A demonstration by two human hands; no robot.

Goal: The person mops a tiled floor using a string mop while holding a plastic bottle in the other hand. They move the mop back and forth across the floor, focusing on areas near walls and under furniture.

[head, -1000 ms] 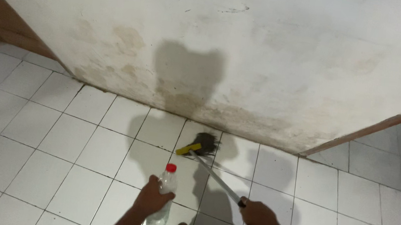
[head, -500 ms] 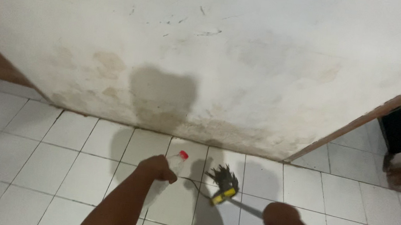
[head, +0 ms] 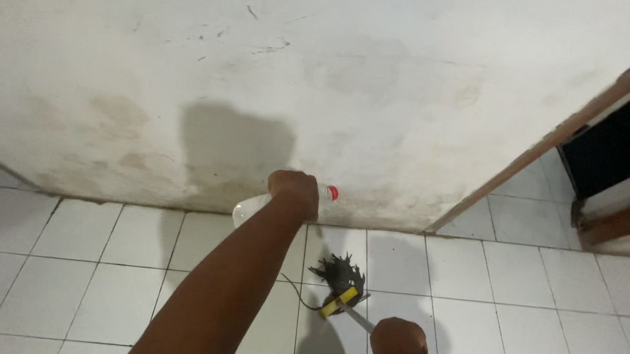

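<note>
My left hand (head: pixel 295 191) grips a clear plastic bottle (head: pixel 250 209) with a red cap, held out sideways near the foot of the wall, cap pointing right. My right hand (head: pixel 396 342) holds the metal handle of a small mop (head: pixel 338 276) with a yellow collar and a dark stringy head. The mop head rests on the white tiled floor (head: pixel 67 267), just below and to the right of the bottle.
A stained white wall (head: pixel 326 83) rises straight ahead. At the right, a brown wooden door frame (head: pixel 573 127) edges a dark doorway. My shadow falls on the wall and tiles around the bottle.
My left arm has reached forward and tipped the bottle from upright to sideways near the wall. The mop head was pulled back from the wall. The view swung right and up.
</note>
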